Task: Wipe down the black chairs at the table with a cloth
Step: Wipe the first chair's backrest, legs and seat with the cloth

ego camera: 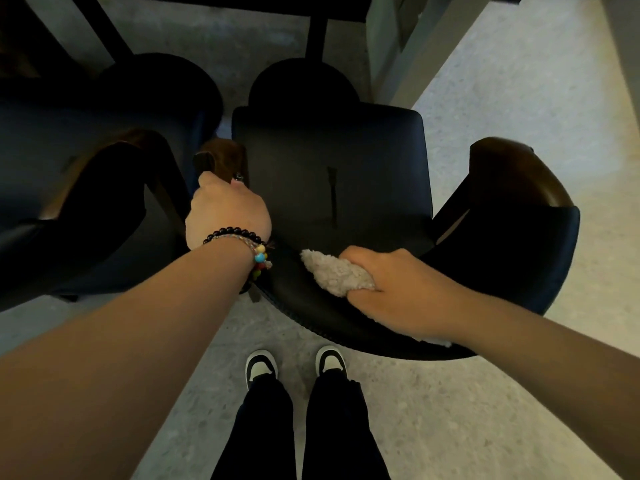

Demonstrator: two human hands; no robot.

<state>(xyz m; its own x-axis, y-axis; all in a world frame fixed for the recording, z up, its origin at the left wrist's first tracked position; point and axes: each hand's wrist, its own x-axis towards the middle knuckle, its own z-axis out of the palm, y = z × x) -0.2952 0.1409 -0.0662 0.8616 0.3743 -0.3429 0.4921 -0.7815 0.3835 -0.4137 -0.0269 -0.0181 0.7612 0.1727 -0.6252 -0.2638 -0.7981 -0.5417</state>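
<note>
right hand (391, 292) grip pinches the fluffy beige cloth (334, 275) on the black padded chair's (332, 168) backrest; left hand (227, 213) clasps its brown wooden armrest (221, 157). the bunched cloth may skip patches.

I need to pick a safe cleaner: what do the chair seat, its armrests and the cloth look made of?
Chair seat: smooth black leather or faux leather, with a faint sheen. Armrests: likely varnished dark wood, brown and glossy. Cloth: fluffy beige pile, perhaps microfibre or terry.
</note>
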